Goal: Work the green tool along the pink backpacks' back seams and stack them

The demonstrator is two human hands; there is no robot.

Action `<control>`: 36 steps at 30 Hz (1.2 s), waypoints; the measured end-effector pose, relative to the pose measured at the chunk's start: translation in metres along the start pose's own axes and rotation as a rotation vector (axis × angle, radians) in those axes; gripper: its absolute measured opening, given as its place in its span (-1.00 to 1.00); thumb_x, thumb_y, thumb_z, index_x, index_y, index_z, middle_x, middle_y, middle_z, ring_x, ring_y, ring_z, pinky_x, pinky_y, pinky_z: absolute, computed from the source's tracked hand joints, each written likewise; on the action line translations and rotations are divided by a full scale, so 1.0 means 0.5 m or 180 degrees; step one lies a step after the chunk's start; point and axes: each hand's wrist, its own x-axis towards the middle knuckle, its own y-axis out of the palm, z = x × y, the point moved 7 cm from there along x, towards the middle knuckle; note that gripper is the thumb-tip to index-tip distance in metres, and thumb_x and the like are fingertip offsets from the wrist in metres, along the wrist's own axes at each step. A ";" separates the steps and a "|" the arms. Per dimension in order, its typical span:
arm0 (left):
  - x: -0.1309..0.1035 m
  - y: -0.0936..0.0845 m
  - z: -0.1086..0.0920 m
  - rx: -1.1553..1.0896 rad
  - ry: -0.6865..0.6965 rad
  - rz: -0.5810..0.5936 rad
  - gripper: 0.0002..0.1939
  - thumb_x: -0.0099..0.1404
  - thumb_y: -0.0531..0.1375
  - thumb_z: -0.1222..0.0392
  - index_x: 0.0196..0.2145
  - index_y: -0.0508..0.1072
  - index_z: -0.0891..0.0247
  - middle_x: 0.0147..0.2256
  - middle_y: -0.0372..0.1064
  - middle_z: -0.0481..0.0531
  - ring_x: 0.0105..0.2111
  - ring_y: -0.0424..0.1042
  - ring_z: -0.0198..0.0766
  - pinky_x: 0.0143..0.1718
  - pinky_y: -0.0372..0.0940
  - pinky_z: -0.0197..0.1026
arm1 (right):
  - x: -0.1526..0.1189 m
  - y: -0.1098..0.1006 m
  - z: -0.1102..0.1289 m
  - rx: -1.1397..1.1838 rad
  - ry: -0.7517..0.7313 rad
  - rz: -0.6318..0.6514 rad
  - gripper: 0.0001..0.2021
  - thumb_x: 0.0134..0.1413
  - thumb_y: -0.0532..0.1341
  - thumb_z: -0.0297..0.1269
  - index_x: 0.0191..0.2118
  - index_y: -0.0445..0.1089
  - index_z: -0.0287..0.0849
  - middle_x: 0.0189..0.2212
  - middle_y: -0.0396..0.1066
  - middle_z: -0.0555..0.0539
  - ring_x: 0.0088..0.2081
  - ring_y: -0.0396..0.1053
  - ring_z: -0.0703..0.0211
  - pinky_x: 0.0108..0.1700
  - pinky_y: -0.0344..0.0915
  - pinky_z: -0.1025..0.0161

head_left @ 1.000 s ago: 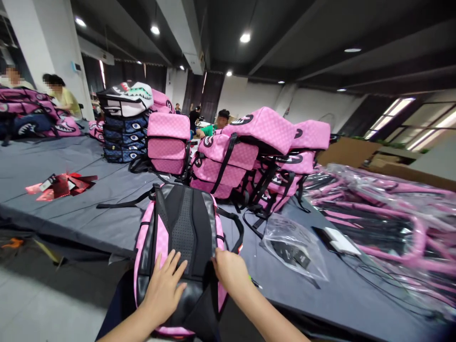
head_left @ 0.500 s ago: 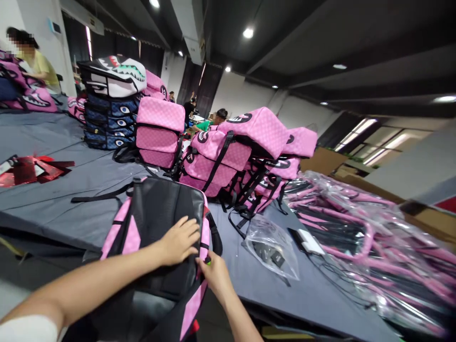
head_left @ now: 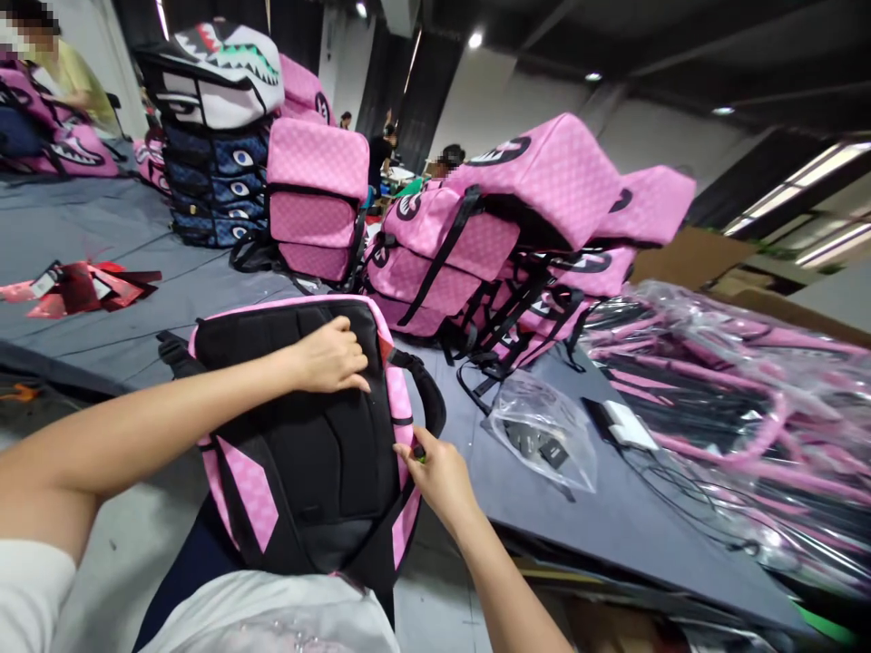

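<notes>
A pink and black backpack (head_left: 319, 453) leans at the table's front edge, its black padded back facing up toward me. My left hand (head_left: 330, 355) lies on the upper part of that padding, its fingers curled against the black fabric; whether it pinches any fabric is hidden. At the backpack's right side my right hand (head_left: 432, 467) is closed around a small dark and green tool (head_left: 420, 453), its fingertips at the pink side edge. A black shoulder strap (head_left: 428, 394) loops out just above that hand.
Stacked pink backpacks (head_left: 435, 263) stand across the grey table (head_left: 544, 503), beside blue ones (head_left: 218, 186). Red tags (head_left: 88, 288) lie left. A clear bag of tags (head_left: 544, 435), a white device (head_left: 630, 426) with cables and plastic-wrapped pink pieces (head_left: 741, 408) are right. People sit behind.
The backpack's back has turned flatter toward me. My left hand has moved up the padding and its fingers have curled. My right hand remains at the side edge. The view has shifted.
</notes>
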 end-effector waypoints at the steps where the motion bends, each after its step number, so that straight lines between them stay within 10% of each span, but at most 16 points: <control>1: -0.009 -0.004 0.019 0.0065 0.0016 0.0021 -0.46 0.42 0.02 -0.23 -0.40 0.51 0.27 -0.46 0.45 0.05 -0.40 0.34 -0.21 -0.08 0.14 0.01 | -0.001 0.005 -0.002 -0.0009 0.0028 0.0000 -0.82 0.30 0.21 -0.19 -0.12 0.47 -0.15 -0.36 0.58 -0.11 -0.29 0.54 0.04 -0.35 0.09 0.30; 5: -0.013 0.003 0.056 0.0198 -0.0226 0.0157 -0.53 0.40 0.08 -0.18 -0.29 0.54 0.28 -0.31 0.48 0.09 -0.22 0.37 -0.11 0.21 0.05 0.19 | -0.002 0.022 -0.019 -0.0040 0.0248 0.0134 -0.80 0.29 0.22 -0.19 -0.10 0.47 -0.19 -0.30 0.59 -0.14 -0.24 0.54 0.01 -0.34 0.10 0.29; 13: 0.042 0.101 -0.061 -0.0464 -0.0340 0.0422 -0.59 0.15 0.39 -0.07 -0.18 0.56 0.30 -0.21 0.49 0.12 0.01 0.36 0.05 0.28 -0.13 0.53 | -0.036 0.057 -0.072 -0.0075 0.0755 0.0341 -0.80 0.31 0.21 -0.21 -0.08 0.46 -0.19 -0.27 0.60 -0.14 -0.20 0.54 0.03 -0.30 0.14 0.29; 20: 0.056 0.091 0.066 -0.0069 -0.0357 0.0499 -0.49 0.42 0.08 -0.14 -0.24 0.55 0.41 -0.28 0.49 0.01 0.00 0.39 -0.16 0.34 -0.34 0.42 | -0.012 0.072 -0.087 -0.0137 0.0876 0.0304 -0.74 0.33 0.19 -0.13 -0.04 0.44 -0.20 -0.22 0.60 -0.15 -0.15 0.54 0.01 -0.30 0.15 0.28; 23: 0.062 0.104 0.047 0.0044 -0.0345 0.0594 -0.47 0.30 0.22 -0.18 -0.18 0.54 0.45 -0.21 0.50 0.09 0.05 0.36 -0.04 0.31 -0.19 0.48 | 0.001 0.073 -0.095 -0.0039 0.0949 0.0435 -0.77 0.30 0.21 -0.16 -0.08 0.47 -0.20 -0.22 0.60 -0.17 -0.14 0.54 -0.01 -0.27 0.20 0.28; 31: 0.062 0.157 -0.055 -0.0238 -0.0098 0.0526 -0.74 0.18 0.36 0.07 -0.23 0.57 0.26 -0.27 0.49 0.11 -0.06 0.39 0.06 0.29 0.05 0.41 | -0.024 0.012 -0.071 0.2272 0.0773 -0.0297 -0.76 0.24 0.17 -0.13 -0.15 0.47 -0.15 -0.28 0.59 -0.08 -0.60 0.43 0.26 -0.45 0.37 0.29; 36: 0.063 0.164 -0.067 -0.0067 0.0025 0.0549 -0.84 0.17 0.32 0.19 -0.26 0.56 0.26 -0.30 0.46 0.13 -0.13 0.40 0.10 0.22 0.03 0.54 | 0.003 -0.037 0.004 0.3354 0.0044 -0.0643 -0.57 0.23 0.16 0.15 -0.06 0.43 -0.12 -0.38 0.55 -0.02 -0.46 0.49 0.24 -0.37 0.42 0.31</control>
